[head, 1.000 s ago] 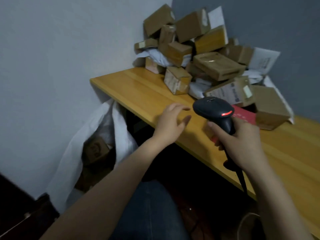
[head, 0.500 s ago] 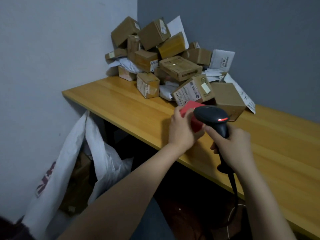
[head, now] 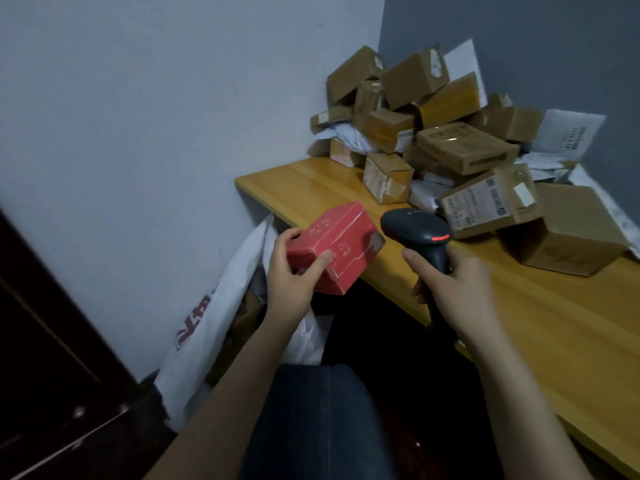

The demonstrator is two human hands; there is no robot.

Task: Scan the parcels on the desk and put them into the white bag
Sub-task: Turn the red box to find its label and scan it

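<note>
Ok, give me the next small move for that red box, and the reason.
Probably lower the red box down and left into the open white bag. The left hand grips it clear of the desk edge, just above the bag's mouth, while the right hand holds the scanner beside it, not over it. Whether it has scanned cannot be told.

**Both hands full**

My left hand [head: 294, 275] gripped the red parcel [head: 346, 242], thumb pressed across it, forearm in from 7 o'clock. My right hand [head: 453, 282], at 3 o'clock of the left, clasped the scanner [head: 415, 228] handle, forearm from 5 o'clock.
</note>
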